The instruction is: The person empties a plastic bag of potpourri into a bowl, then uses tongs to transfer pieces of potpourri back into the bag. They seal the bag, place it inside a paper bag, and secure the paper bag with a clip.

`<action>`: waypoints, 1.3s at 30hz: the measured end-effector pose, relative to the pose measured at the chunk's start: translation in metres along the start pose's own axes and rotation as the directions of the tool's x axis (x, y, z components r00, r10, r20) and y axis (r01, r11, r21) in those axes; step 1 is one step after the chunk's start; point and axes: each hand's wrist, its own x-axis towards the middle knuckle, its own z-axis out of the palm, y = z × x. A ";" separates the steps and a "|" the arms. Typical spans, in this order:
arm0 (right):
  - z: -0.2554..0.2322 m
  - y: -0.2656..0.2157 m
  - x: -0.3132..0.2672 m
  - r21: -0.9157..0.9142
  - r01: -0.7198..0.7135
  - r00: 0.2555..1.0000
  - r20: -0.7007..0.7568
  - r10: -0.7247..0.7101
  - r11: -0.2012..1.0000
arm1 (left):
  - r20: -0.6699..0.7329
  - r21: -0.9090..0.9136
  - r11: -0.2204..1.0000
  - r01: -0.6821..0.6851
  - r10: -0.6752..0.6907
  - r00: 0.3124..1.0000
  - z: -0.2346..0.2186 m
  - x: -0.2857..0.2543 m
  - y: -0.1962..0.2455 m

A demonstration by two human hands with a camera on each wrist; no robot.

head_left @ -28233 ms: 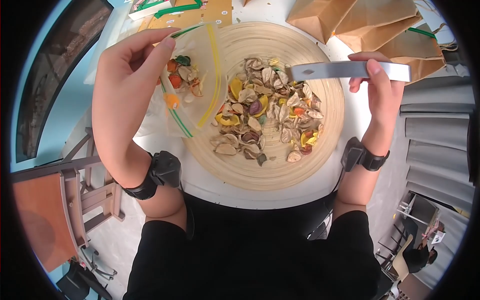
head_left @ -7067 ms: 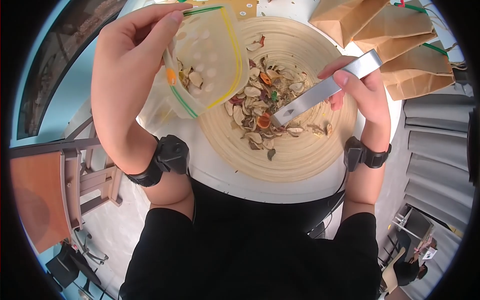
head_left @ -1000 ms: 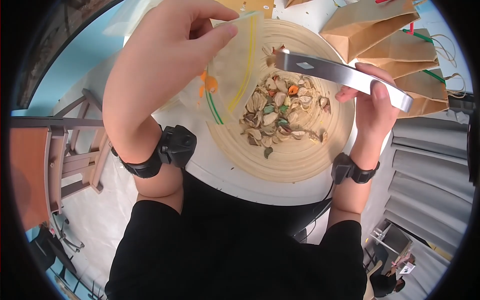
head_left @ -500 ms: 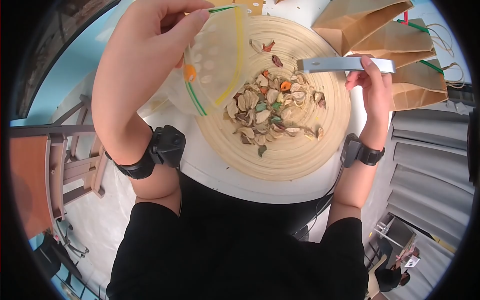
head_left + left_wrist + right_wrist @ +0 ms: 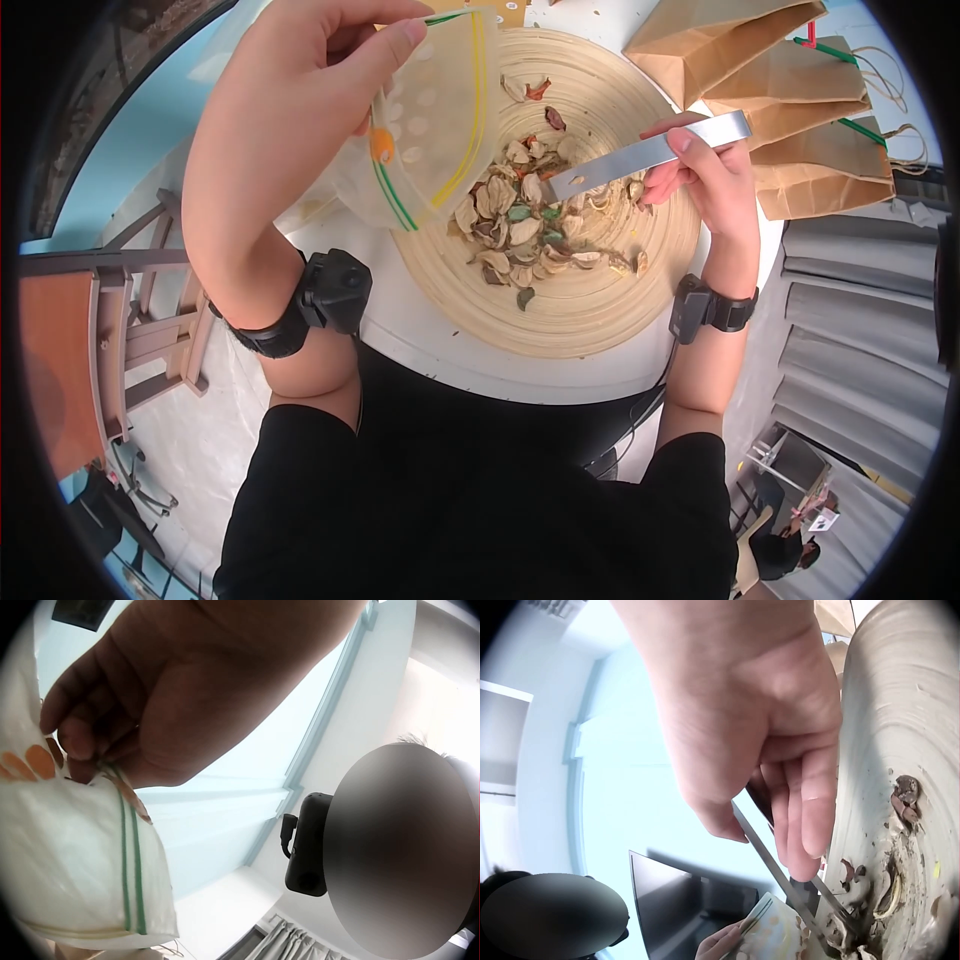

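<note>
My left hand (image 5: 285, 115) pinches the top edge of a clear zip bag (image 5: 445, 110) with green and yellow seal strips and an orange print. In the left wrist view the bag (image 5: 67, 855) hangs below my curled fingers, its mouth parted. My right hand (image 5: 712, 175) grips metal tongs (image 5: 640, 158) between thumb and fingers. Their tips reach down into a heap of dried petals (image 5: 495, 200) on a round wooden plate (image 5: 560, 335). The right wrist view shows both arms of the tongs (image 5: 780, 874) slightly apart, ends among the dried pieces.
Several brown paper bags (image 5: 815, 165) stand at the back right, close beyond my right hand. A yellowish board (image 5: 510, 12) lies behind the plate. The white table's (image 5: 440, 350) rounded front edge is near my body. Stray petals (image 5: 525, 88) lie at the plate's far side.
Within the last half second the tongs have swung left and down from over the plate's right side into the petals. The left hand stays put. The heap is smaller than 28 seconds ago.
</note>
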 end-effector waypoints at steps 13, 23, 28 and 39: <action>0.037 -0.022 -0.014 0.214 0.351 0.915 -0.286 -0.285 0.911 | 0.107 -0.052 0.999 0.001 0.005 0.994 0.010 -0.004 0.010; 0.006 -0.011 -0.003 -0.086 0.221 0.886 -0.397 -0.237 0.971 | 0.010 -0.123 0.991 -0.047 0.048 0.999 -0.010 0.004 -0.007; -0.004 -0.002 0.004 -0.125 0.119 0.925 -0.347 -0.156 0.985 | 0.020 -0.145 0.988 -0.055 0.058 0.998 -0.009 0.005 -0.007; 0.009 0.000 0.000 -0.063 0.137 0.989 -0.048 -0.140 0.989 | 0.040 -0.113 0.992 -0.049 0.054 0.998 -0.008 0.005 -0.003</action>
